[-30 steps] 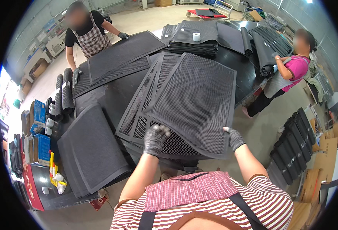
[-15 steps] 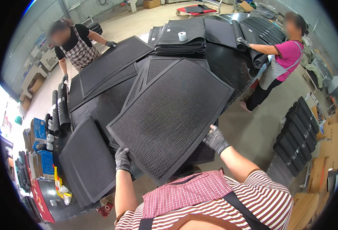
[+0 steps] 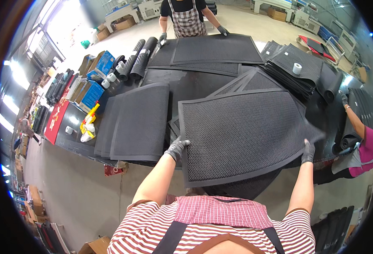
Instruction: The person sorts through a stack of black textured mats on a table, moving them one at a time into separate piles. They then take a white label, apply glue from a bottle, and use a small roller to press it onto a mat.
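Note:
A black mesh-patterned floor mat (image 3: 241,131) with a flat border spans the space before me, lifted over the near table edge. My left hand (image 3: 177,148), in a grey-black glove, grips its left edge. On the opposite edge my gloved right hand (image 3: 308,151) is closed, with the mat's right corner curling up beyond it. Beneath lie more mesh mats (image 3: 248,80), partly hidden, one drooping below the held mat toward my body. Left of my left hand, a stack of plain dark mats (image 3: 138,122) rests on the black table (image 3: 169,84).
Across the table a co-worker in a checked apron (image 3: 188,23) handles another mat (image 3: 216,48). At right, a co-worker in pink (image 3: 370,146) reaches toward rolled mats (image 3: 350,137). A mat pile (image 3: 294,63) bears a white roll (image 3: 297,68). Blue boxes (image 3: 91,95) and a yellow tape dispenser (image 3: 89,122) stand left.
My view has turned left. The held mat now lies more squarely before me, its right corner bending. Both my hands still grip its edges.

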`<state>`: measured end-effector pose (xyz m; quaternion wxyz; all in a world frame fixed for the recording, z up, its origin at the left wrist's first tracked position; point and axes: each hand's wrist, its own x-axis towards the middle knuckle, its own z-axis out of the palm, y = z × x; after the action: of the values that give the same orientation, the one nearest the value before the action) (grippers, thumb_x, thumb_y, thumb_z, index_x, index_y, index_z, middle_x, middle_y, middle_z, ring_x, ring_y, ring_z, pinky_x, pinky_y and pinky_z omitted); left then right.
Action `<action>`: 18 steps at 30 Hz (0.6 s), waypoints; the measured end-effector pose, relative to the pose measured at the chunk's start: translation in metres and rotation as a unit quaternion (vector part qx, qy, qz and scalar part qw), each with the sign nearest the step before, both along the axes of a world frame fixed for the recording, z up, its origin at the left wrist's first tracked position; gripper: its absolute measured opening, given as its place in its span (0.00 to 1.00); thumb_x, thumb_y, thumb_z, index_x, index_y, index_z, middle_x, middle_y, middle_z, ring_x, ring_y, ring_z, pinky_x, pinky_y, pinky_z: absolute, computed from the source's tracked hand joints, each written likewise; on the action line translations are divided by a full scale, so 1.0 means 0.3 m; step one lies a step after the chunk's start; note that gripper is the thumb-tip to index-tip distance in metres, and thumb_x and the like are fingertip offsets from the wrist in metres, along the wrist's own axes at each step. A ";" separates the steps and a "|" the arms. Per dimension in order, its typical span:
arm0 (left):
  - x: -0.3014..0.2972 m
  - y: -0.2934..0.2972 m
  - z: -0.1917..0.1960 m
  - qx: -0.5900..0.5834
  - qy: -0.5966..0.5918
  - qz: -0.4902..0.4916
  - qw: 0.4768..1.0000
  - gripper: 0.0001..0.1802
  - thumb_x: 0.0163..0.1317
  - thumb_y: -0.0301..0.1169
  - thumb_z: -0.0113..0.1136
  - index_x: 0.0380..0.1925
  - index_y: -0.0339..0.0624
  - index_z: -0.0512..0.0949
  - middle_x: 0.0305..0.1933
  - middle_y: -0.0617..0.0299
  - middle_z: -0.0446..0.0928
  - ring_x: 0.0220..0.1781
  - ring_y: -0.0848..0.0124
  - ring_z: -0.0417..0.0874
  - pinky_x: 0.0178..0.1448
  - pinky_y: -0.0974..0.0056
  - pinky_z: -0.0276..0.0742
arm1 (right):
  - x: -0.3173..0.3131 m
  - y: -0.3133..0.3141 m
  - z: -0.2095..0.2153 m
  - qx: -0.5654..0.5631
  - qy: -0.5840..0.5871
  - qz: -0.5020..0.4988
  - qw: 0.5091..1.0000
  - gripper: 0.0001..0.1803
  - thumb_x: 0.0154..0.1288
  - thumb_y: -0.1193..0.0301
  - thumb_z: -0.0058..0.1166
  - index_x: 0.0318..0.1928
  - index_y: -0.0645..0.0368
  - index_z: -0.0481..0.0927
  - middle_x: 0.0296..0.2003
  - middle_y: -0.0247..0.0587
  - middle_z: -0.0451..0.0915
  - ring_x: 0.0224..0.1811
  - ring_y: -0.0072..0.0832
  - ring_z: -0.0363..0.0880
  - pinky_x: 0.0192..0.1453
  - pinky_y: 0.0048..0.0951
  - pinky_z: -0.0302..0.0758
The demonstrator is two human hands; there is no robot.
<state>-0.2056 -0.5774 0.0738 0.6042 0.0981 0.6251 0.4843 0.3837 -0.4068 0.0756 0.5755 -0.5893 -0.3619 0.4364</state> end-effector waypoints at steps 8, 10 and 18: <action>0.040 0.016 0.037 -0.045 -0.147 0.096 0.984 0.30 0.66 0.50 0.52 0.61 0.42 0.67 0.61 0.54 0.71 0.60 0.59 0.72 0.67 0.49 0.64 | -0.735 -0.305 0.391 0.370 -0.349 0.239 0.827 0.25 0.56 0.86 0.52 0.55 0.60 0.75 0.43 0.45 0.79 0.44 0.36 0.78 0.49 0.32 0.76; 0.028 0.003 0.031 -0.035 -0.176 0.093 0.979 0.34 0.64 0.55 0.51 0.62 0.43 0.67 0.63 0.53 0.69 0.62 0.58 0.69 0.67 0.49 0.63 | -0.885 -0.410 0.419 0.435 -0.387 0.323 0.746 0.28 0.45 0.89 0.51 0.51 0.59 0.77 0.44 0.46 0.78 0.47 0.44 0.77 0.51 0.38 0.75; 0.047 -0.016 0.015 -0.041 -0.117 0.066 0.990 0.36 0.61 0.57 0.55 0.59 0.41 0.69 0.57 0.51 0.75 0.57 0.57 0.75 0.65 0.50 0.67 | -1.016 -0.654 0.048 0.273 -0.557 0.519 0.589 0.28 0.58 0.70 0.50 0.62 0.44 0.71 0.61 0.41 0.71 0.61 0.36 0.67 0.63 0.44 0.58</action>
<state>-0.1915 -0.5822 0.0784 0.6438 -0.0260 0.5745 0.5049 0.0788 -0.6031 0.0899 0.0717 -0.2451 -0.9582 0.1289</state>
